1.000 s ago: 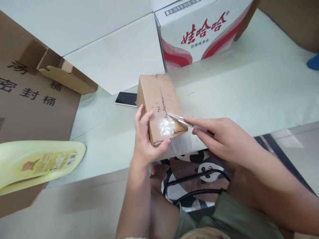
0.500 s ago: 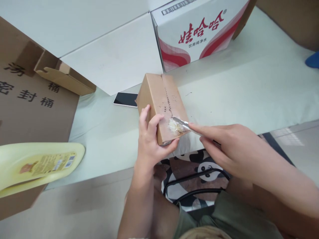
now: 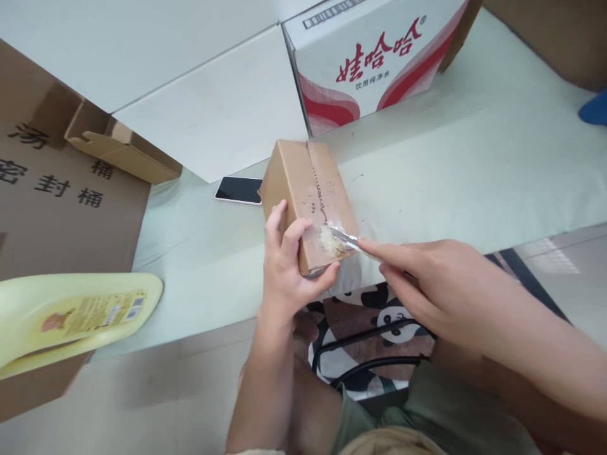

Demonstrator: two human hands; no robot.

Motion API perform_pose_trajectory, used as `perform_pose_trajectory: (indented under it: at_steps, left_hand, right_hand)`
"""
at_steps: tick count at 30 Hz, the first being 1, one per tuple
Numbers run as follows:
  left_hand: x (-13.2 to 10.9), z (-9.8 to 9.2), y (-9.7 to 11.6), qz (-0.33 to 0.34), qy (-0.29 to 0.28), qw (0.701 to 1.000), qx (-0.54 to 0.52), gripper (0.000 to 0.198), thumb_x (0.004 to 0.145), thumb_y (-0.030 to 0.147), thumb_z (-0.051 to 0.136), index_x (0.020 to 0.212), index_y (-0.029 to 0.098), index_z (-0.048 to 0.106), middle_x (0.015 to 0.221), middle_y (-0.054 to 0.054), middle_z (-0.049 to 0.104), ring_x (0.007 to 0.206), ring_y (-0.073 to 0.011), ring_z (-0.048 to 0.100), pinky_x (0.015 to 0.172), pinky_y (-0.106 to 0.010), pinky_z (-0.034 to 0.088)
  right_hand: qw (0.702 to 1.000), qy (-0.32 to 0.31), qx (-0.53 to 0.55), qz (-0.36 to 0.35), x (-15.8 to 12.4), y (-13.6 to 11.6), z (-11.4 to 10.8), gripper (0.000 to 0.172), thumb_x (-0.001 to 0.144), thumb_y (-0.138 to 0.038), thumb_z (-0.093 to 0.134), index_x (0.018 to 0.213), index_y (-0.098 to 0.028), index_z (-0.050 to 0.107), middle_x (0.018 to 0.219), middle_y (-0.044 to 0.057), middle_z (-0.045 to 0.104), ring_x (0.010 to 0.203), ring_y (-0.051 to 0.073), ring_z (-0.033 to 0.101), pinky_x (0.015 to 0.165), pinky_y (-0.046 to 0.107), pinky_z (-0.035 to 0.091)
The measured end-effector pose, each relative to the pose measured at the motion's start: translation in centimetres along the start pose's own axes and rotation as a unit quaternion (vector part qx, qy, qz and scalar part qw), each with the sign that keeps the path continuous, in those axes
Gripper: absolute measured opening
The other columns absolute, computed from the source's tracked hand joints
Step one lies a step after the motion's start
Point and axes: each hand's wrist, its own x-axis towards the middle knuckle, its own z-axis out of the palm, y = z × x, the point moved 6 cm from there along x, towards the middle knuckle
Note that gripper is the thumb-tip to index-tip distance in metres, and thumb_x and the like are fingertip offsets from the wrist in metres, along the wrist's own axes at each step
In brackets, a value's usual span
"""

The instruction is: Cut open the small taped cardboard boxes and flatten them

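Note:
A small brown cardboard box (image 3: 327, 183) stands on the pale green cloth, a dark dotted seam running along its top. Clear tape, whitish and wrinkled, covers the near end of that seam. My left hand (image 3: 289, 272) grips the box's near left corner, fingers on its side and top and thumb at the near edge. In my right hand (image 3: 417, 272) is a utility knife (image 3: 349, 240), index finger stretched along it. Its blade tip touches the taped patch; most of the handle is hidden by the hand.
A phone (image 3: 238, 189) lies left of the box. Behind stand a white box (image 3: 222, 120) and a red-and-white water carton (image 3: 374, 69). At left are a yellow bottle (image 3: 80, 316) and a large brown carton (image 3: 61, 208). A panda-print bag (image 3: 365, 328) sits below the table edge.
The knife tip has shifted slightly down and to the right over the taped patch. My left hand keeps its hold on the box.

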Motion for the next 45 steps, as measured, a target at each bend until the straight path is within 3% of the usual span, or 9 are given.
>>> perform_pose_trajectory:
  at_steps: [4, 15, 23, 34, 41, 45]
  left_hand:
    - [0.0, 0.0, -0.1, 0.007, 0.003, 1.0, 0.003, 0.067, 0.076, 0.056, 0.073, 0.13, 0.028, 0.046, 0.154, -0.017, 0.034, 0.148, -0.0393, 0.035, 0.116, -0.062, 0.035]
    - [-0.2, -0.4, -1.0, 0.006, 0.012, 0.999, -0.031, 0.068, 0.075, 0.055, 0.073, 0.131, 0.03, 0.044, 0.151, -0.016, 0.034, 0.148, -0.0393, 0.035, 0.116, -0.061, 0.035]
    - [-0.4, -0.9, -2.0, -0.01, 0.026, 0.999, -0.035, 0.068, 0.075, 0.06, 0.071, 0.131, 0.031, 0.045, 0.148, -0.015, 0.037, 0.146, -0.0391, 0.036, 0.114, -0.062, 0.036]
    - [-0.5, -0.8, -2.0, -0.016, 0.033, 0.999, -0.038, 0.067, 0.076, 0.06, 0.07, 0.13, 0.031, 0.046, 0.146, -0.015, 0.038, 0.145, -0.0373, 0.038, 0.113, -0.061, 0.038]
    - [-0.5, -0.6, -1.7, -0.009, 0.034, 0.999, -0.029, 0.067, 0.076, 0.06, 0.069, 0.131, 0.03, 0.045, 0.146, -0.016, 0.037, 0.145, -0.0388, 0.038, 0.113, -0.061, 0.038]
    - [-0.6, -0.8, -2.1, -0.011, 0.046, 0.999, -0.024, 0.068, 0.076, 0.063, 0.068, 0.131, 0.03, 0.045, 0.144, -0.015, 0.04, 0.144, -0.0374, 0.038, 0.114, -0.061, 0.037]
  right_hand:
    - [1.0, -0.021, 0.015, -0.005, 0.2, -0.3, 0.2, 0.054, 0.091, -0.016, 0.044, 0.142, -0.024, 0.061, 0.059, 0.0, 0.069, 0.044, 0.015, 0.055, 0.047, 0.025, 0.033]
    - [0.999, -0.03, 0.025, -0.017, -0.3, -1.0, 0.5, 0.053, 0.093, -0.017, 0.044, 0.143, -0.025, 0.059, 0.075, 0.002, 0.076, 0.053, 0.016, 0.063, 0.05, 0.025, 0.039]
    - [0.998, -0.04, 0.026, -0.034, -1.1, -1.0, -0.6, 0.058, 0.091, -0.013, 0.046, 0.146, -0.03, 0.055, 0.071, 0.0, 0.075, 0.05, 0.015, 0.062, 0.048, 0.024, 0.038]
    - [0.998, -0.036, 0.023, -0.04, -0.8, -1.3, 0.1, 0.056, 0.093, -0.016, 0.044, 0.147, -0.029, 0.054, 0.072, 0.001, 0.076, 0.055, 0.016, 0.064, 0.05, 0.024, 0.038]
    - [0.997, -0.061, 0.043, -0.033, -0.3, -1.3, 0.4, 0.055, 0.092, -0.014, 0.043, 0.144, -0.023, 0.056, 0.072, 0.002, 0.075, 0.055, 0.016, 0.065, 0.051, 0.024, 0.039]
    - [0.996, -0.065, 0.059, -0.034, -0.9, -1.3, -0.1, 0.05, 0.092, -0.016, 0.046, 0.139, -0.026, 0.062, 0.075, 0.002, 0.076, 0.055, 0.016, 0.064, 0.051, 0.023, 0.04]
